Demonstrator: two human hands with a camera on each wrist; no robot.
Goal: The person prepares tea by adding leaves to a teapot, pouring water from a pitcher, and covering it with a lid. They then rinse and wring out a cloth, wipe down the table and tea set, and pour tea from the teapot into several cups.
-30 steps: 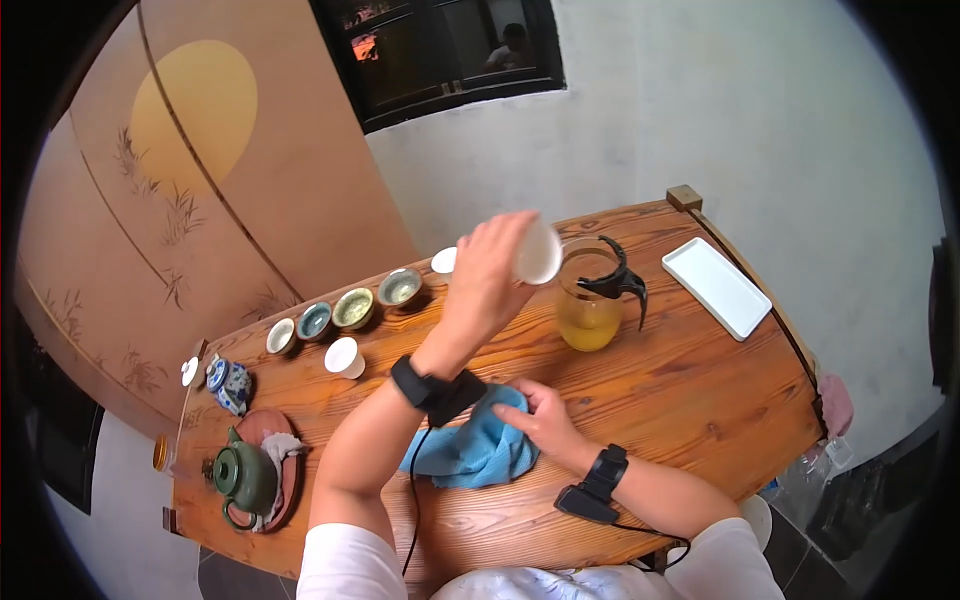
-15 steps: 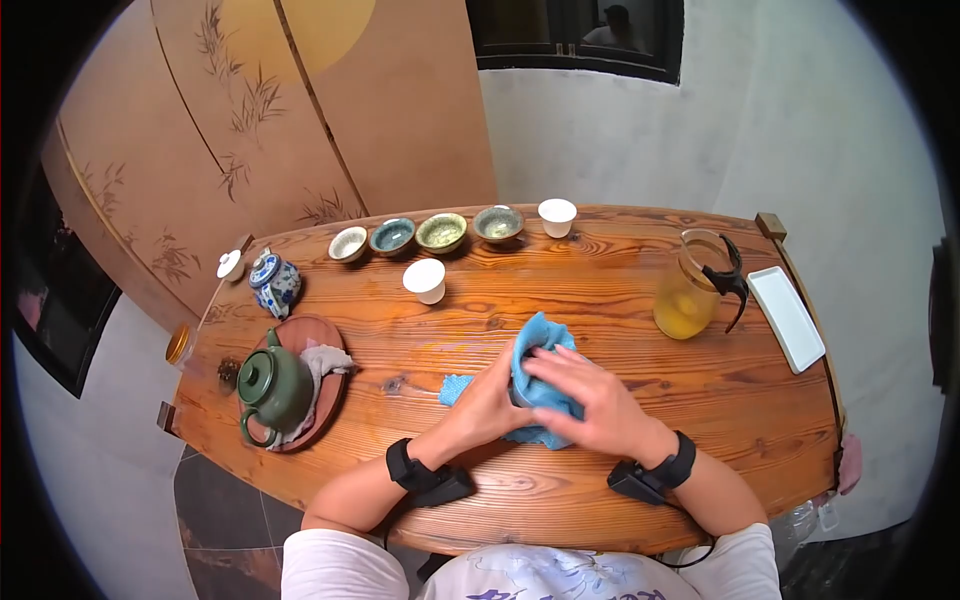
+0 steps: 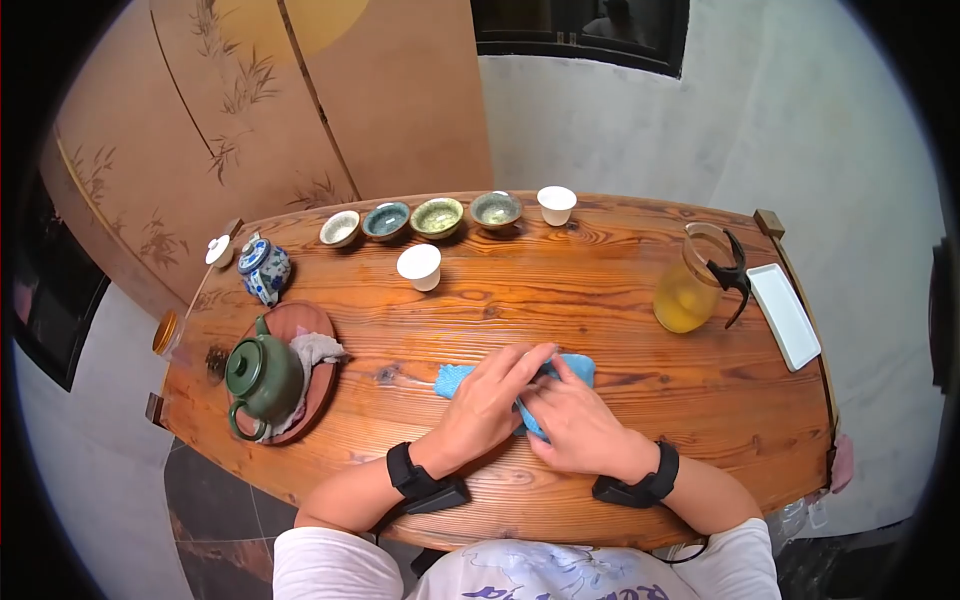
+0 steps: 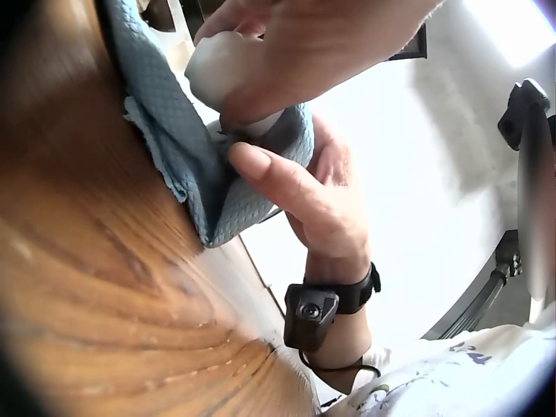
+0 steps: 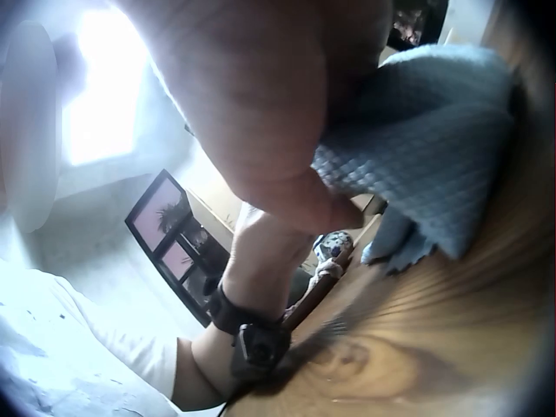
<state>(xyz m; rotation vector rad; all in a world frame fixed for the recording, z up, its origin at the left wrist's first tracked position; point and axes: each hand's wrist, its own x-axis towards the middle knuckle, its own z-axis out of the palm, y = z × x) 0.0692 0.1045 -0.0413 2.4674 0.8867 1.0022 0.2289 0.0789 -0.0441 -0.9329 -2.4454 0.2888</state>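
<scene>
Both hands meet low over the front middle of the table. My left hand [image 3: 484, 408] grips a white cup [image 4: 233, 68], which its fingers partly cover; in the head view the cup is hidden beneath the hands. A blue textured cloth [image 3: 575, 371] wraps round the cup's lower end in the left wrist view. With fingers curled, my right hand [image 3: 580, 420] holds that cloth against the cup, its thumb lying on the cloth's fold. One corner of the cloth [image 5: 417, 148] hangs to the wooden tabletop in the right wrist view.
Several small bowls [image 3: 437, 217] line the far edge beside a white cup [image 3: 557, 205]; another white cup [image 3: 419, 267] stands nearer. Left are a green teapot [image 3: 262, 375] on a round tray [image 3: 318, 395] and a blue-white pot [image 3: 264, 268]. Right are a glass pitcher [image 3: 686, 290] and white tray [image 3: 784, 315].
My left hand has come down from beside the pitcher with the white cup, to the cloth at the front. My right hand has lifted the cloth round the cup, and both hands now press closer together.
</scene>
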